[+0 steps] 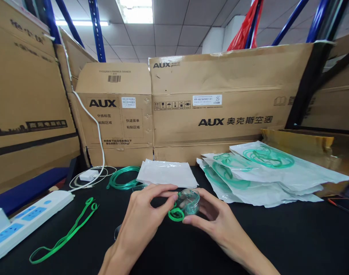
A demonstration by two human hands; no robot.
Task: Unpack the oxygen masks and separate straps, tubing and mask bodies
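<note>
A small clear plastic mask (191,201), which looks like an oxygen mask, is held up over the black table between my two hands. My right hand (220,217) grips its right side, thumb below and fingers behind. A bright green ring (176,215) shows at the mask's left edge. Thumb and index finger of my left hand (144,214) close on the green part at that edge, just above the ring; the exact grip is partly hidden. A loose green elastic strap (65,236) with looped ends lies on the table to the left.
Coiled green tubing (121,177) and a flat white packet (167,172) lie behind my hands. Several bags with green tubing (266,164) are piled at the right. A power strip (28,219) with a white cable sits left. Cardboard boxes (220,99) wall the back.
</note>
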